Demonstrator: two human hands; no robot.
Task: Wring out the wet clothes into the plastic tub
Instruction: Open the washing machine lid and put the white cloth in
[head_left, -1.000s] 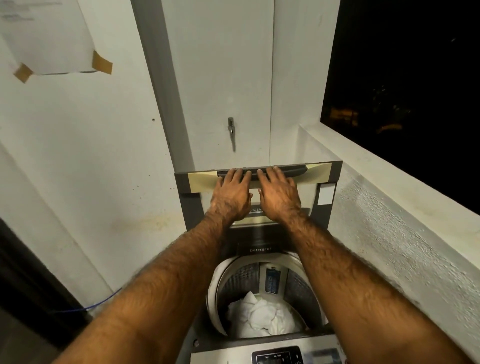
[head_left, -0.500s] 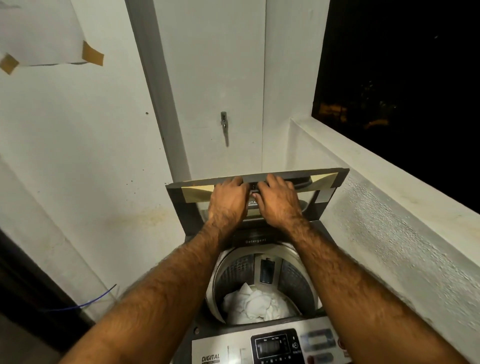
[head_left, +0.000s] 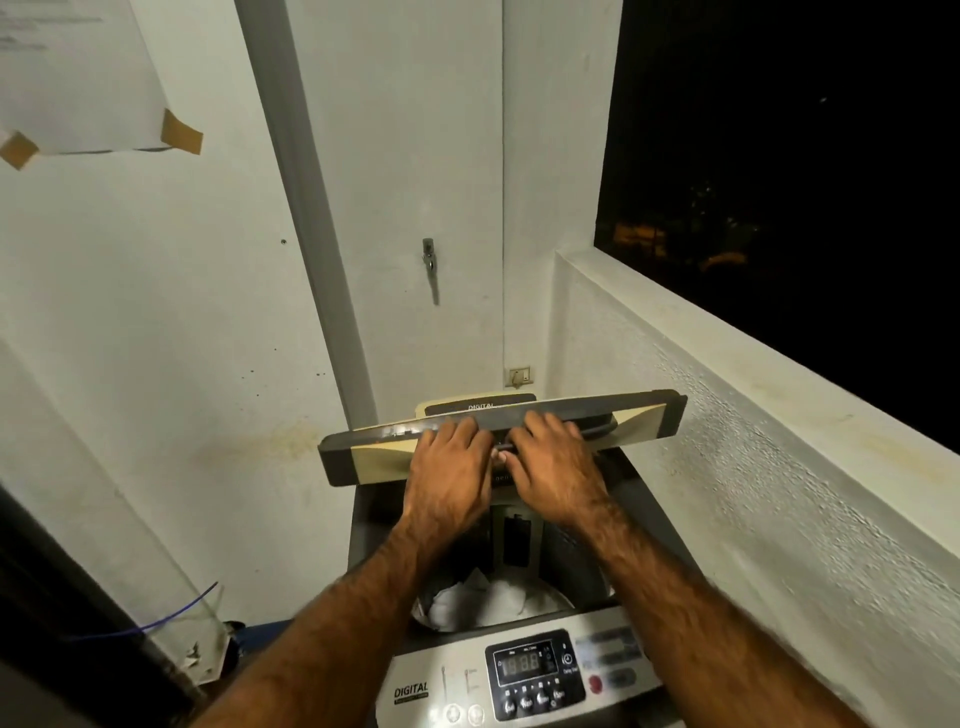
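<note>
mid frame, our left hand (head_left: 451, 470) and right hand (head_left: 560, 467) curl their grip over the washer lid (head_left: 358, 457). lid step, we judge; next needs reaching the wet clothes (head_left: 501, 603) below.

The lid (head_left: 639, 418) is dark grey with cream-beige patches near its ends, and the clothes (head_left: 498, 597) at its six o'clock are plain white. The control panel (head_left: 415, 670) at six o'clock is silver-grey with black lettering and carries a black display block (head_left: 535, 673) with a red button (head_left: 596, 683) at its three o'clock. The walls (head_left: 156, 364) are off-white with yellowish stains and dark specks, the paper (head_left: 78, 78) at ten o'clock is white with tan tape (head_left: 182, 132), the wire (head_left: 176, 616) at eight o'clock is blue, and the window (head_left: 779, 156) at two o'clock is black with orange glints.
</note>
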